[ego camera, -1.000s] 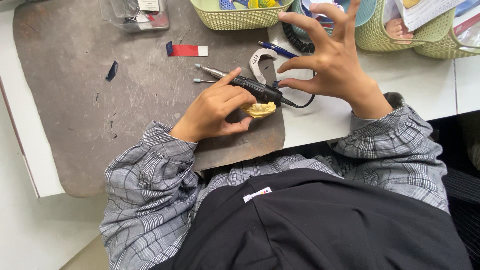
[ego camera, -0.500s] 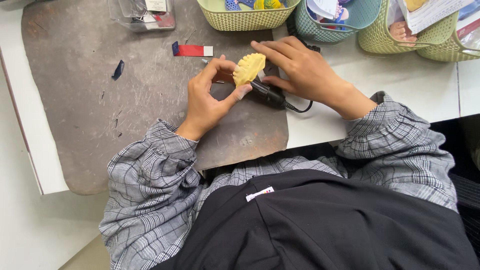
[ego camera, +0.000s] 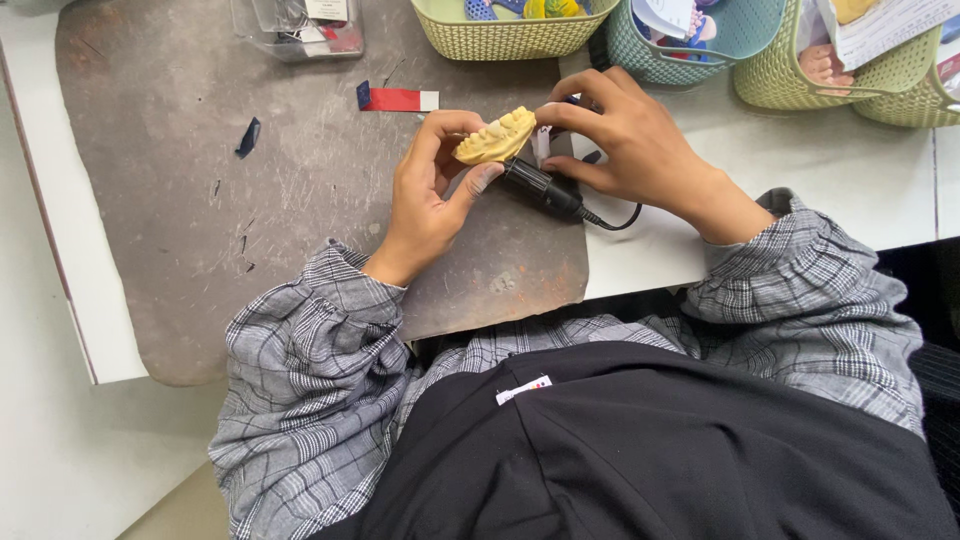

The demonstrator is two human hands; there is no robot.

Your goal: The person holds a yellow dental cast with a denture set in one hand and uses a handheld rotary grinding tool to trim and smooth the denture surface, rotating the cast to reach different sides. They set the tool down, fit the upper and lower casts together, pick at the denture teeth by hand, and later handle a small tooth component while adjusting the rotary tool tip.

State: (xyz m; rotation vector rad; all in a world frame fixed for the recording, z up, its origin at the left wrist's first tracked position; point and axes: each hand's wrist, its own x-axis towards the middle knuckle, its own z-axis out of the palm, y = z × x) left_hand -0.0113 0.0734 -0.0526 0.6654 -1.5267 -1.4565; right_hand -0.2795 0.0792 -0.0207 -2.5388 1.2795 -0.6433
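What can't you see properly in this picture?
Head view:
- Yellow plaster teeth model: its underside is hidden by the left hand.
- Black corded handpiece: its tip is hidden behind the model and the right hand.
- Woven plastic baskets: cut off by the top edge.
- Clear plastic box: contents too small.

My left hand [ego camera: 430, 195] covers the near side of the yellow tooth cast [ego camera: 497, 138], and my right hand [ego camera: 625, 140] hides its right end and the front of the black handpiece [ego camera: 545, 190]. Along the far edge, the clear box [ego camera: 300, 25] and the four baskets [ego camera: 505, 35] are cut off, so I cannot tell their contents. The small dark scrap [ego camera: 249, 137] on the tabletop [ego camera: 180, 230] is too small to identify.
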